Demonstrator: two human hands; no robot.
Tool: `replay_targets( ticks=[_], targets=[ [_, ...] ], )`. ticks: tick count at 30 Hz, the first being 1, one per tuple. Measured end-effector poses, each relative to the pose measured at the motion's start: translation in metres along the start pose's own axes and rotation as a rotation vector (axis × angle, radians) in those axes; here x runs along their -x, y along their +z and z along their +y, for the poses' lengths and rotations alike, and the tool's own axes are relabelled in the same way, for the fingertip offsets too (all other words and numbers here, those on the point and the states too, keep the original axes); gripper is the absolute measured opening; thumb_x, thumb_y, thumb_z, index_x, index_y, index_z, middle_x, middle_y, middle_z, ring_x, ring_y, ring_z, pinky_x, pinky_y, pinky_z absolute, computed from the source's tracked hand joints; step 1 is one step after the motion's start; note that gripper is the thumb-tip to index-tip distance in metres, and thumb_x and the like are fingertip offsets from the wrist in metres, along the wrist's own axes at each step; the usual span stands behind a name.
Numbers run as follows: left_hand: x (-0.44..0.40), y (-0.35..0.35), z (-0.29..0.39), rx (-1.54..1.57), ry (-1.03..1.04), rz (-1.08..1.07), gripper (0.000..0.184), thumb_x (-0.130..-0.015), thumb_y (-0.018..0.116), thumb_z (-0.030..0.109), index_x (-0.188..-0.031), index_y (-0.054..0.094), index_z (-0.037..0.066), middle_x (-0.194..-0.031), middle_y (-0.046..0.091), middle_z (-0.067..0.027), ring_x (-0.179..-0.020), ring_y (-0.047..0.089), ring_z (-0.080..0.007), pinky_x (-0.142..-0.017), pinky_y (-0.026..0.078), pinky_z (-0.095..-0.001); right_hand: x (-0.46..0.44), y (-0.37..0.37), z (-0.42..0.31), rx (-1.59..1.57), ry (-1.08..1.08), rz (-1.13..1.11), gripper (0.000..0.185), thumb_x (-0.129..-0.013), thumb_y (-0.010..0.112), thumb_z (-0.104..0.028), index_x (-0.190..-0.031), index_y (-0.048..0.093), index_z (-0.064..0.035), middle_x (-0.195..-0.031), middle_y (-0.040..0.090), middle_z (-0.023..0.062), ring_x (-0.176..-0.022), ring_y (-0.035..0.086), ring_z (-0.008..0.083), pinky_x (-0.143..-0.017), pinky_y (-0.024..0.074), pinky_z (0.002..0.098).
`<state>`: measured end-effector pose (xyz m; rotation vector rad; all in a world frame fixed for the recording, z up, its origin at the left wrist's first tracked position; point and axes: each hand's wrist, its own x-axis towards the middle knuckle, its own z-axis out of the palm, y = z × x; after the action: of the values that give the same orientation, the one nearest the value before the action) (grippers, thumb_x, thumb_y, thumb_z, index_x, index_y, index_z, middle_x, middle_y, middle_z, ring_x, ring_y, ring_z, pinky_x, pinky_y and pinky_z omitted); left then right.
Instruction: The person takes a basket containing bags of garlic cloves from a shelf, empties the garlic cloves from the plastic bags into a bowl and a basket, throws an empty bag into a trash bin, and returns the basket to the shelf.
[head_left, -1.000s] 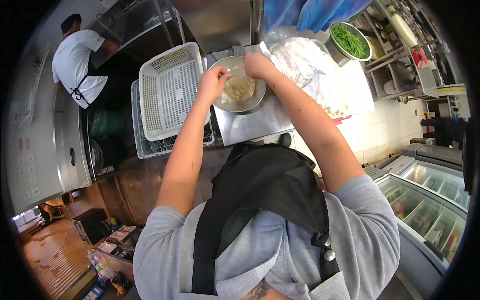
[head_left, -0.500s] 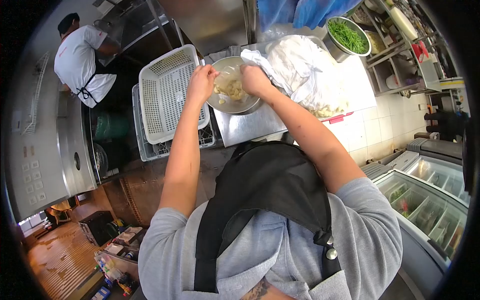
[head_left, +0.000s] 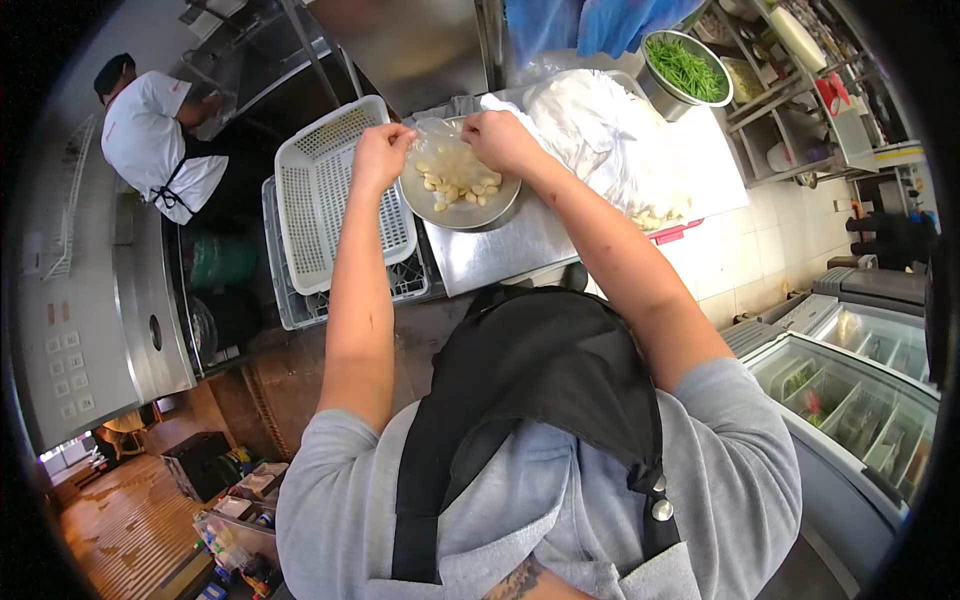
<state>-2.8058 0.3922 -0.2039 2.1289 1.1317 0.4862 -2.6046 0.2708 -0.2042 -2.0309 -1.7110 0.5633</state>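
Both my hands pinch the rim of a clear plastic bag (head_left: 437,130) over a round metal bowl (head_left: 462,215). My left hand (head_left: 383,157) grips it at the bowl's left edge, fingers closed. At the far right side my right hand (head_left: 498,140) is closed on the other part of the rim. Pale pieces that look like peeled garlic cloves (head_left: 460,190) lie spread in the lower part of the bowl; whether some are still inside the bag I cannot tell. Beside my right hand is a heap covered with white cloth (head_left: 590,125).
A white perforated basket (head_left: 330,210) stands left of the bowl on a grey crate (head_left: 285,290). Behind the heap is a metal container of green beans (head_left: 685,68). A co-worker (head_left: 160,135) stands at the far left. A glass-topped refrigerated case (head_left: 850,410) is at the right.
Both hands have moved up and slightly left with the bag. The pale pieces, clumped together before, now lie spread out across the bowl.
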Motion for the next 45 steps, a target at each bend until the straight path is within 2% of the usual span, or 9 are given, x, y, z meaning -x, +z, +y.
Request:
replay_targets(
  ticks=[8,10,13,23,28,31,39,43,45],
  targets=[
    [0.009,0.016,-0.021,0.271,-0.034,-0.082,0.028,-0.089,0.072,0.009,-0.115,0.072,0.001,-0.090,0.073,-0.0103,-0.067,0.069,-0.0145,-0.066,0.056,-0.0303,-0.001,0.012,-0.012,-0.125,0.073,-0.065,0.021,-0.091,0.062,-0.018,-0.103,0.075,-0.0066,-0.096,0.074,0.0214,-0.093,0.071,0.0397,-0.083,0.0558,0.0487],
    [0.007,0.012,-0.019,0.226,-0.114,-0.072,0.033,-0.087,0.072,0.009,-0.119,0.070,0.001,-0.097,0.074,-0.0110,-0.074,0.071,-0.0154,-0.071,0.057,-0.0309,-0.004,0.019,-0.012,-0.080,-0.124,0.284,0.024,-0.093,0.062,-0.024,-0.098,0.074,-0.0042,-0.091,0.072,0.0251,-0.089,0.069,0.0418,-0.082,0.0539,0.0498],
    [0.007,0.009,-0.027,0.187,0.069,0.003,0.034,-0.085,0.072,0.007,-0.119,0.071,0.002,-0.099,0.075,-0.0098,-0.084,0.072,-0.0171,-0.076,0.057,-0.0317,-0.003,0.015,-0.017,0.009,-0.003,0.005,0.024,-0.092,0.063,-0.024,-0.101,0.075,-0.0051,-0.092,0.072,0.0248,-0.090,0.070,0.0416,-0.081,0.0543,0.0495],
    [0.029,0.020,0.015,0.163,0.108,-0.146,0.058,-0.089,0.075,0.016,-0.141,0.054,0.004,-0.138,0.060,-0.0157,-0.105,0.068,-0.0225,-0.091,0.054,-0.0344,-0.016,0.010,-0.013,-0.152,-0.092,0.011,0.027,-0.092,0.065,-0.028,-0.099,0.077,-0.0056,-0.087,0.073,0.0206,-0.080,0.071,0.0369,-0.080,0.0557,0.0431],
    [0.011,0.038,0.003,-0.135,0.293,0.112,0.043,-0.084,0.077,0.018,-0.124,0.066,0.004,-0.117,0.071,-0.0181,-0.101,0.071,-0.0270,-0.088,0.054,-0.0362,-0.023,0.003,-0.013,-0.325,-0.023,0.049,0.031,-0.091,0.069,-0.031,-0.106,0.076,-0.0061,-0.089,0.074,0.0183,-0.081,0.071,0.0344,-0.080,0.0556,0.0412],
    [0.009,0.034,0.002,0.091,0.083,0.140,0.036,-0.083,0.076,0.019,-0.117,0.070,0.005,-0.106,0.073,-0.0173,-0.097,0.070,-0.0368,-0.087,0.055,-0.0394,-0.016,-0.007,-0.008,-0.344,-0.007,0.080,0.033,-0.090,0.070,-0.034,-0.109,0.076,-0.0076,-0.095,0.075,0.0179,-0.088,0.071,0.0343,-0.084,0.0556,0.0409],
    [0.015,0.051,-0.028,0.608,0.154,0.212,0.024,-0.091,0.071,0.003,-0.115,0.068,0.002,-0.107,0.074,-0.0072,-0.094,0.067,-0.0124,-0.082,0.053,-0.0276,-0.034,0.008,0.022,0.007,-0.294,0.188,0.030,-0.087,0.071,-0.025,-0.110,0.076,-0.0081,-0.101,0.075,0.0174,-0.095,0.072,0.0331,-0.086,0.0557,0.0414],
    [0.017,0.057,-0.023,0.534,0.086,0.284,0.028,-0.089,0.072,0.003,-0.117,0.067,0.001,-0.108,0.073,-0.0095,-0.096,0.068,-0.0151,-0.083,0.053,-0.0299,-0.052,-0.006,0.017,-0.099,-0.312,0.043,0.029,-0.082,0.062,-0.009,-0.106,0.078,-0.0127,-0.102,0.074,0.0180,-0.094,0.071,0.0363,-0.085,0.0565,0.0435],
    [0.022,0.053,-0.004,0.081,0.052,0.370,0.032,-0.087,0.072,0.005,-0.118,0.067,0.002,-0.106,0.074,-0.0126,-0.096,0.070,-0.0206,-0.085,0.054,-0.0334,-0.049,-0.019,0.020,0.014,-0.299,-0.030,0.029,-0.082,0.060,-0.010,-0.104,0.078,-0.0140,-0.101,0.074,0.0178,-0.093,0.071,0.0372,-0.085,0.0568,0.0446]
  ],
)
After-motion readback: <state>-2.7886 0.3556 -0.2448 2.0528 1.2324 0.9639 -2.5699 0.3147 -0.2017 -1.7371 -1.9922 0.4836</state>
